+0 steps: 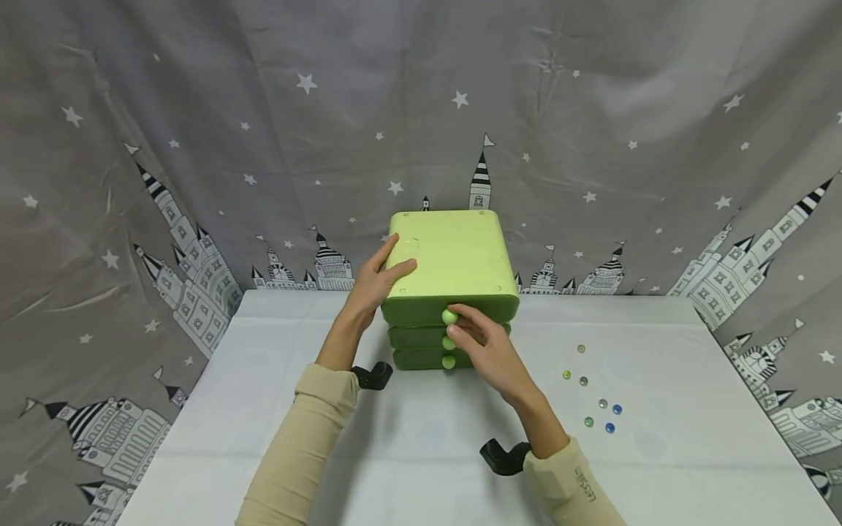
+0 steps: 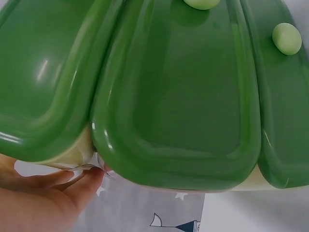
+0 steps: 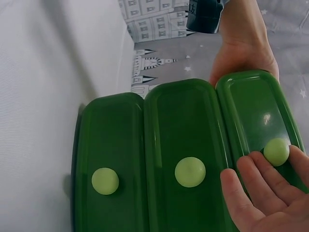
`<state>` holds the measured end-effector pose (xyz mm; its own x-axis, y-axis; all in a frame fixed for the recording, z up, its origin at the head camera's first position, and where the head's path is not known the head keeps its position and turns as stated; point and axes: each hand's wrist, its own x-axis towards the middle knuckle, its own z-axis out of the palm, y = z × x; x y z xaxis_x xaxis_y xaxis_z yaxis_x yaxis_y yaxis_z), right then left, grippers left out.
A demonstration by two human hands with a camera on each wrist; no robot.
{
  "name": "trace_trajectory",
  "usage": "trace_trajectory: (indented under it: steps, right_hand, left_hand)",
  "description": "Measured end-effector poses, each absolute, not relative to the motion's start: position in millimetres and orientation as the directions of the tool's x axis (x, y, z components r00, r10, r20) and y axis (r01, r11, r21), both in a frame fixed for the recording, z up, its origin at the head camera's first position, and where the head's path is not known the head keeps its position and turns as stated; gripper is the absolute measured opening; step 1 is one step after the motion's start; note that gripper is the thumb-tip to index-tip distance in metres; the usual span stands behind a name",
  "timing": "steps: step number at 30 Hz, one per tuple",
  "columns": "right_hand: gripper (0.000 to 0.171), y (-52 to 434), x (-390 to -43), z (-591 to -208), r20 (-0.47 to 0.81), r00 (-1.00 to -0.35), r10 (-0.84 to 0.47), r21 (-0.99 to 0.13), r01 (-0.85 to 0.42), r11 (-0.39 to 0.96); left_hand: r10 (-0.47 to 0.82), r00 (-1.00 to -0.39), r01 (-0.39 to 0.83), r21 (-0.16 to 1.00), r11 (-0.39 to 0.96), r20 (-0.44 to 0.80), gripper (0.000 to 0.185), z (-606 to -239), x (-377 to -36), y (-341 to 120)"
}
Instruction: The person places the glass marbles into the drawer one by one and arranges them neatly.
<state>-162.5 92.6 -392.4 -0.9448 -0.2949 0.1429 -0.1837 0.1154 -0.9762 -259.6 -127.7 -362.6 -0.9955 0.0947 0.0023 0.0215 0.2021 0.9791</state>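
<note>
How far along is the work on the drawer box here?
Done: left hand steadies the drawer box. In hand: right hand fingers sit at the top knob. Left: all three drawers look shut; the marbles lie loose on the table.

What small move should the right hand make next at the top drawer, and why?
Probably pull the top knob gently toward the person. The right hand's fingers already touch that knob, the top drawer looks closed, and the left hand rests on the green cabinet's side, which should steady it.
</note>
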Motion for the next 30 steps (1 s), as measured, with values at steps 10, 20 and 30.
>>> trace_trajectory:
  steps: [10, 20, 30]
  right_hand:
    - [0.046, 95, -163, -390, 0.129, -0.943, -0.306, -0.978, -0.171, 0.116]
    - [0.043, 98, -161, -390, 0.123, -0.942, -0.313, -0.983, -0.16, 0.095]
    - [0.04, 100, -153, -390, 0.123, -0.941, -0.316, -0.988, -0.146, 0.048]
  left_hand:
    - [0.105, -0.994, 0.035, 0.978, 0.206, 0.014, 0.083, -362, -260, -127]
    - [0.115, -0.993, 0.021, 0.98, 0.199, -0.002, 0.083, -363, -261, -128]
    - [0.134, -0.991, 0.004, 0.984, 0.18, -0.02, 0.082, -363, -261, -130]
